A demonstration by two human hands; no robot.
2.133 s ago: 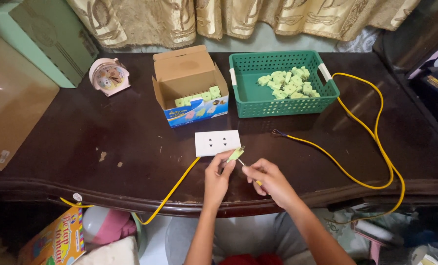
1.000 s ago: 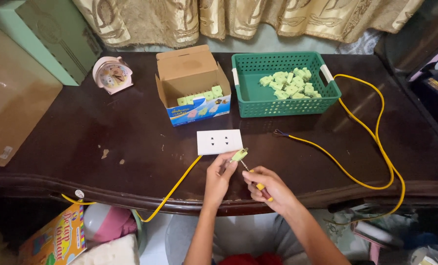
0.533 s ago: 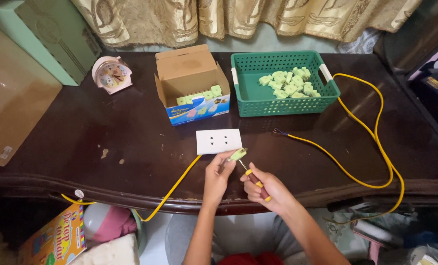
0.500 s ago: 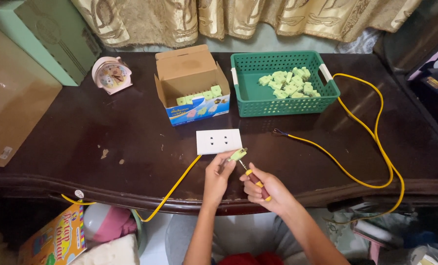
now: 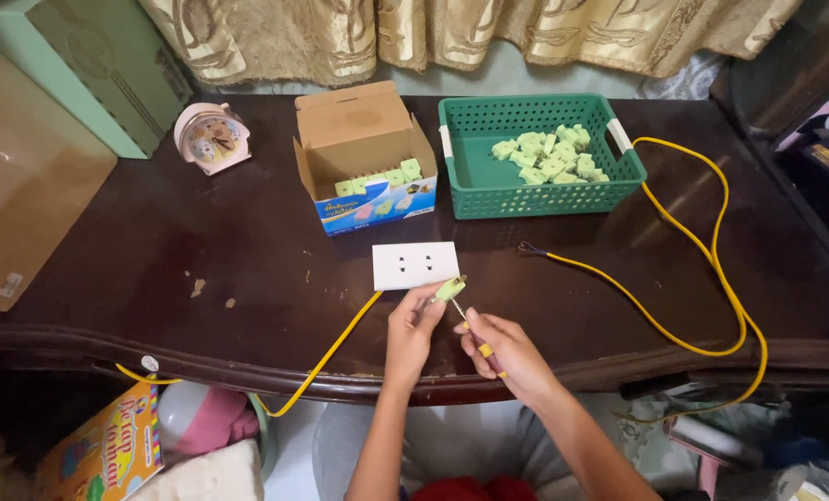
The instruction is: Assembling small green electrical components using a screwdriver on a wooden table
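Down at the near edge of the dark wooden table point(image 5: 154, 269), the left hand point(image 5: 412, 327) is pinching a small light-green plug piece point(image 5: 449, 289) between its fingertips, holding it just in front of the white outlet plate point(image 5: 416, 265). Close beside it, the right hand point(image 5: 507, 351) is gripping a small screwdriver with a yellow handle point(image 5: 482, 350), its thin shaft pointing up toward the green piece; whether the tip is touching cannot be told. One yellow wire point(image 5: 326, 351) is running from under the outlet plate off the table's front edge, and a second yellow wire point(image 5: 702, 278) is looping across the right side, one end lying bare on the tabletop near the plate. Farther back, a green plastic basket point(image 5: 470, 167) is holding a heap of the same light-green pieces, an open cardboard box point(image 5: 363, 139) beside it is showing more of them, and a small pink alarm clock point(image 5: 212, 137) is standing to the left.
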